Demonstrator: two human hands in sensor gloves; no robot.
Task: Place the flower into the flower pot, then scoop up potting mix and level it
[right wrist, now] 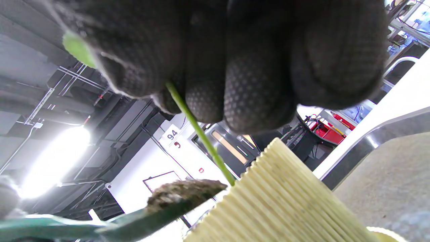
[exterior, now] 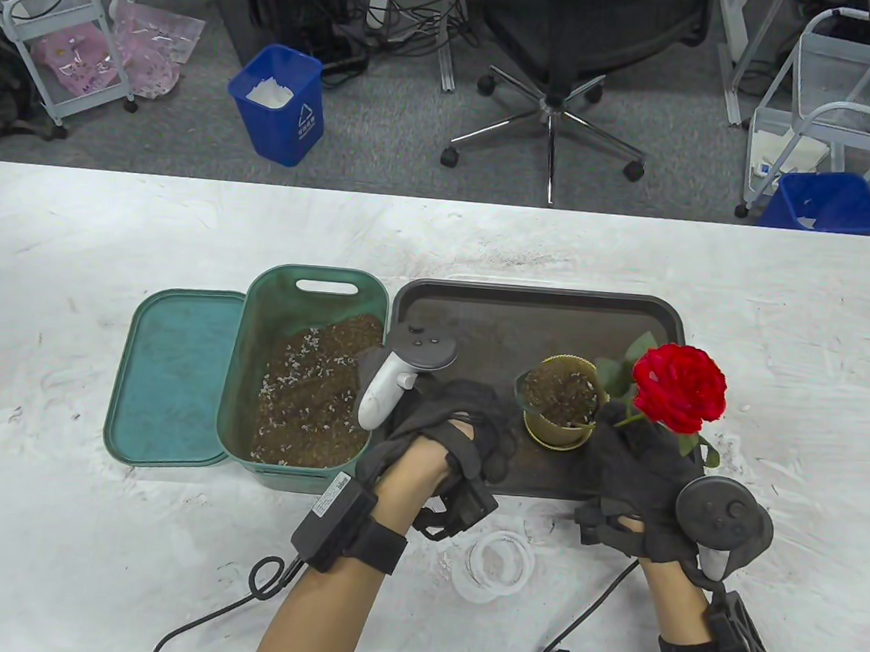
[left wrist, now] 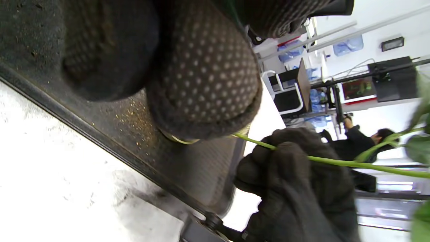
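A red rose point(exterior: 678, 386) stands with its green stem point(right wrist: 201, 134) going down into the ribbed yellow flower pot point(exterior: 561, 400), which holds some potting mix. My right hand point(exterior: 631, 462) pinches the stem just right of the pot; the left wrist view shows it as a glove point(left wrist: 295, 188) closed round the stem point(left wrist: 352, 163). My left hand point(exterior: 471, 438) is curled left of the pot and holds a green scoop point(right wrist: 181, 195) loaded with mix, its tip point(exterior: 531, 390) over the pot's left rim. The scoop's handle is hidden under the glove.
The pot stands on a dark tray point(exterior: 480, 322). Left of the tray is a green bin point(exterior: 249, 341) of potting mix, with its teal lid point(exterior: 168, 373) lying beside it. A clear ring point(exterior: 497, 564) and cables lie near the table's front edge.
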